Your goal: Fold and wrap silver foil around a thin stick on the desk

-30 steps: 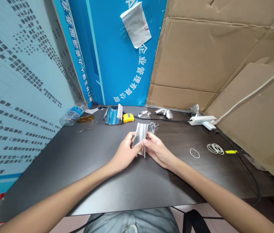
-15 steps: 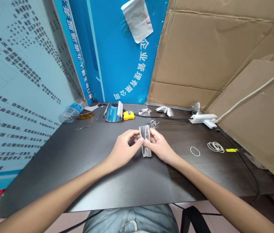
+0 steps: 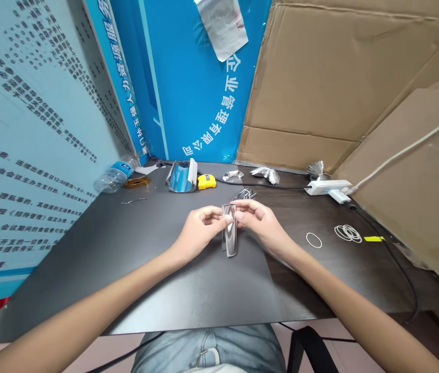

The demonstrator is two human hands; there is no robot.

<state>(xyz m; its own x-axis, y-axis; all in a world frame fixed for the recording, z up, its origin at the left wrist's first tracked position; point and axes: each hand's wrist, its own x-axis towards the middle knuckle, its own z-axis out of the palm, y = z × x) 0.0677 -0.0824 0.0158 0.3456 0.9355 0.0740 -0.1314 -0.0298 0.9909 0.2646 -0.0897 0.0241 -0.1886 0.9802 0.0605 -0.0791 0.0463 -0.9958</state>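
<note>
The silvery foil strip (image 3: 230, 230) is now narrow and stands nearly upright, where a moment earlier it was a wider sheet held lower in the fingers. The left hand (image 3: 198, 233) and right hand (image 3: 260, 225) have moved to its top end, so most of its length hangs below them. Each grip is pressed together, with the thumb and fingertips of both hands pinching the upper part of the strip from either side, and the two hands almost meet there. The strip sits between them, above the dark tabletop (image 3: 165, 295). From this head view it is hard to say whether its lower end touches the surface, though it seems to hang just clear. Lengthwise creases show on its face. Just beyond the hands lies a small heap of pleated metal pieces (image 3: 245, 195). Further back are a yellow tape measure (image 3: 206, 181) and a curled foil piece (image 3: 180, 177), with a white power strip (image 3: 326, 187) off to the right and rubber bands (image 3: 348, 233) beyond the right forearm (image 3: 320, 264).
</note>
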